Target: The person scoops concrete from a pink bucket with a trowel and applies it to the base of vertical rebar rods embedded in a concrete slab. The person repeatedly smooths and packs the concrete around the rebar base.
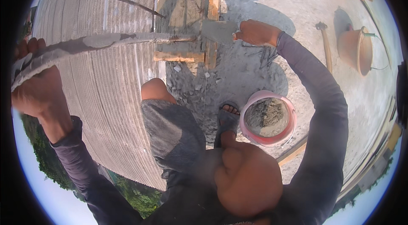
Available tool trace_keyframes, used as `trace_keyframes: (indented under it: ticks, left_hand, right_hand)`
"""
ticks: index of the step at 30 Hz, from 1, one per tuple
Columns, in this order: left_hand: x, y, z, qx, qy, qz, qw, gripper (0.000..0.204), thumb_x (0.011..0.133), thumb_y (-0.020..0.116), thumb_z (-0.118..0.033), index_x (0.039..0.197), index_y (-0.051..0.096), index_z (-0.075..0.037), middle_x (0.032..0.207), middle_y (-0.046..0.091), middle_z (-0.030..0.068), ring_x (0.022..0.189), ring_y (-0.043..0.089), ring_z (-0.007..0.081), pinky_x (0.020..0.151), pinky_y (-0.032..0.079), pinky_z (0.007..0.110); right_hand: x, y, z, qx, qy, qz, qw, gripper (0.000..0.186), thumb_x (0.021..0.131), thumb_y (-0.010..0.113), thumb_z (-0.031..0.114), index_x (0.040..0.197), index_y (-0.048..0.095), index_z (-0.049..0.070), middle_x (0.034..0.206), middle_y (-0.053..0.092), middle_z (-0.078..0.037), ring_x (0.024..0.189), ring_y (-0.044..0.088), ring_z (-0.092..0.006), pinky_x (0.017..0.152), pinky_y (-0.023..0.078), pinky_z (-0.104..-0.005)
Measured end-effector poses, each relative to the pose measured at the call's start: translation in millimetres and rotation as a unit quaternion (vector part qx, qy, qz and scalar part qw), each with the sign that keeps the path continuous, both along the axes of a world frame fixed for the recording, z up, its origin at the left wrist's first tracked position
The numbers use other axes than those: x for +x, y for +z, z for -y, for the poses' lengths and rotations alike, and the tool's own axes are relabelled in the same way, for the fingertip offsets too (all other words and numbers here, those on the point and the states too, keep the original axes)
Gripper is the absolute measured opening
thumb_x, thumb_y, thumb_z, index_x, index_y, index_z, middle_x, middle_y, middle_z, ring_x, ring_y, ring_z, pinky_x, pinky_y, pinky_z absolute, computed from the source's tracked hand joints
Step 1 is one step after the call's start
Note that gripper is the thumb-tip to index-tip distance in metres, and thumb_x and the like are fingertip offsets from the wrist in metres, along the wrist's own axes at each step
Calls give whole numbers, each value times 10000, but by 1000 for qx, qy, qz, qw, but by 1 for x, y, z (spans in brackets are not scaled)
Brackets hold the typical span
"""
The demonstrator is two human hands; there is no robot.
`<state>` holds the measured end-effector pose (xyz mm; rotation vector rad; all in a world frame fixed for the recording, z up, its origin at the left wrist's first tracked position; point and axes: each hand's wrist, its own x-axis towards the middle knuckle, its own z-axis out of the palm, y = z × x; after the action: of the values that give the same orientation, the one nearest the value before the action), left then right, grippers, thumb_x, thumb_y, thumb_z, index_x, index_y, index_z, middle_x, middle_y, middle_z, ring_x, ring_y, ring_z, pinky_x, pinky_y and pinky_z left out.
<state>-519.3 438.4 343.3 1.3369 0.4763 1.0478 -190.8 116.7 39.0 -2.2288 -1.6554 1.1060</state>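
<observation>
Head view | our right hand [259, 33], closed on trowel [219, 31] | blade left of grip, long axis crosswise, overlapping wooden frame [178, 56], right side | our left hand [40, 91], wrapped round grey-crusted bar [97, 41], farther from frame

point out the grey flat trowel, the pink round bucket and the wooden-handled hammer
Grey flat trowel [219, 31]: head view, on the blade
Pink round bucket [267, 140]: head view, on the rim
Wooden-handled hammer [327, 50]: head view, on the handle
</observation>
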Motion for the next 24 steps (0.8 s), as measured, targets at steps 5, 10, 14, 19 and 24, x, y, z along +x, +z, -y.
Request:
trace_keyframes:
  ticks: [5, 10, 14, 19, 24]
  left_hand:
    - [5, -8, 6, 25, 22, -19, 999, 462, 961, 508, -409, 1116, 631, 8, 1148, 619, 180, 1164, 568, 358, 1118, 367, 537]
    - [5, -7, 11, 84, 130, -47, 987, 452, 948, 515, -355, 1152, 617, 35, 1202, 596, 210, 1184, 556, 379, 1111, 375, 552]
    - [0, -5, 15, 133, 148, -72, 977, 465, 938, 538, -334, 1175, 595, 63, 1250, 567, 235, 1217, 536, 399, 1114, 380, 572]
    - [-3, -5, 16, 175, 184, -98, 962, 491, 927, 567, -307, 1204, 567, 98, 1310, 530, 266, 1258, 511, 423, 1118, 388, 596]
    - [-8, -6, 12, 216, 243, -138, 935, 524, 915, 596, -280, 1233, 539, 133, 1370, 494, 297, 1299, 487, 447, 1123, 395, 621]
  right_hand:
    - [-5, 22, 39, 70, -69, 130, 987, 442, 969, 620, 398, 852, 712, -19, 774, 696, -202, 777, 701, -390, 709, 539, -473]
    - [-25, 41, 58, 120, -65, 185, 973, 380, 951, 637, 365, 809, 720, 22, 774, 705, -175, 763, 709, -348, 689, 553, -450]
    - [9, 59, 59, 152, -39, 283, 946, 364, 914, 679, 371, 847, 729, 17, 772, 710, -163, 755, 710, -339, 698, 559, -438]
    - [92, 34, -4, 126, -7, 220, 967, 397, 907, 703, 406, 868, 706, 11, 809, 699, -157, 778, 716, -342, 717, 556, -435]
    - [129, 12, -67, 41, 306, 262, 914, 374, 745, 741, 436, 874, 792, 89, 913, 757, -181, 828, 739, -346, 745, 589, -468]
